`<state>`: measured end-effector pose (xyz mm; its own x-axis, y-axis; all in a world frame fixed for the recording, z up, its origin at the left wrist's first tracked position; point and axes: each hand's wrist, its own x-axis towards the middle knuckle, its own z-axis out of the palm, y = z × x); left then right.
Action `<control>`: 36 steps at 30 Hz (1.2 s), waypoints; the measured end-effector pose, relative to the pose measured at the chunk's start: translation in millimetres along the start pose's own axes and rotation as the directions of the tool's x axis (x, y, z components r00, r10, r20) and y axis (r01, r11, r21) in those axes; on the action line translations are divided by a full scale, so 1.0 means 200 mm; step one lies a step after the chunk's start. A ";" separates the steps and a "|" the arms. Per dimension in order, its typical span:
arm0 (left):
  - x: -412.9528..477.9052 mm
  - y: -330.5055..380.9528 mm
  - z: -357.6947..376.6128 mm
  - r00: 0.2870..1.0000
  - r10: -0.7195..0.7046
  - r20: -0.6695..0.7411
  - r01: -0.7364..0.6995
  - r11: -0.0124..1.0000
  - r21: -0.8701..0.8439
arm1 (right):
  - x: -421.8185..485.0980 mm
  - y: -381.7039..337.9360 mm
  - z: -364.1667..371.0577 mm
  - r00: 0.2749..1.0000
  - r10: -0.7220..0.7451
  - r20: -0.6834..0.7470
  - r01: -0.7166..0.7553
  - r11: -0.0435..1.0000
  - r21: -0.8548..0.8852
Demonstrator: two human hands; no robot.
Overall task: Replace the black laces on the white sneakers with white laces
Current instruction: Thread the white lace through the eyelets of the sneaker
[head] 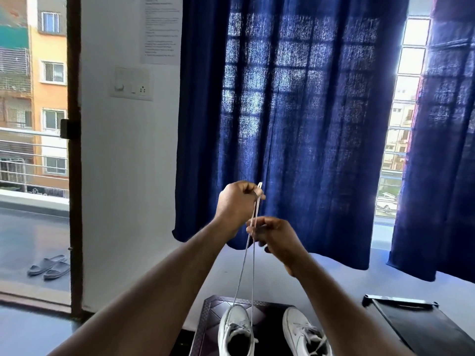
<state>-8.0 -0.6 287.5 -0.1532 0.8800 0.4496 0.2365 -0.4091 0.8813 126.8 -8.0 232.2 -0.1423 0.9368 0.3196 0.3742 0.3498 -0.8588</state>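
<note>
The white lace [257, 202] is threaded through the left sneaker [237, 330], and its two strands rise taut from the shoe to both raised hands. The left hand [237, 202] is the higher one, its fingers curled tightly around the strands with a lace tip sticking out above the knuckles. Just below, the right hand [275, 236] pinches the strands between thumb and fingers. The right sneaker [303, 332] stands beside the left one and seems already laced in white, though it is partly cut off. Both shoes sit on a dark patterned mat [213, 312] on the pale tabletop [334, 286]. A flat black object [411, 327] lies to the right, and a blue curtain [295, 111] hangs behind.
</note>
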 end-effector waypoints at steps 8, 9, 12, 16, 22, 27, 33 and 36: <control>-0.03 -0.12 -0.07 0.996 -0.066 -0.056 0.066 0.998 0.007 | -0.03 0.19 0.04 0.980 0.110 -0.163 -0.141 0.971 -0.193; -0.04 -0.18 -0.09 0.996 -0.051 -0.070 0.057 0.995 0.083 | -0.04 0.21 0.03 0.976 0.101 -0.191 -0.134 0.977 -0.168; -0.09 -0.43 -0.10 0.993 -0.099 -0.068 0.115 0.952 0.284 | -0.08 0.25 0.02 0.966 0.075 -0.248 -0.090 0.995 -0.047; -0.24 -0.75 0.00 0.937 -0.323 0.131 0.278 0.919 0.279 | -0.12 0.29 0.07 0.951 0.056 -0.304 -0.034 0.996 0.079; -0.41 -0.85 0.18 0.869 -0.327 0.372 0.404 0.903 -0.148 | -0.16 0.30 0.15 0.958 0.129 -0.258 -0.022 0.925 0.379; -0.36 -0.90 0.19 0.914 -0.241 0.327 0.310 0.934 -0.178 | -0.20 0.37 0.11 0.914 0.291 -0.281 -0.051 0.772 0.634; -0.30 -0.90 0.10 0.936 -0.054 0.347 -0.017 0.980 0.198 | -0.30 0.70 0.21 0.834 0.539 -0.116 -0.346 0.675 0.651; -0.29 -0.82 0.08 0.860 0.065 0.506 -0.311 0.852 0.420 | -0.35 0.79 0.33 0.827 0.559 0.056 -0.492 0.673 0.552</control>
<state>-23.6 19.6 114.6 0.3691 0.8525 0.3700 0.6526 -0.5212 0.5500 135.1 -18.9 48.5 0.0403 0.9705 -0.2376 -0.1843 -0.2265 -0.9564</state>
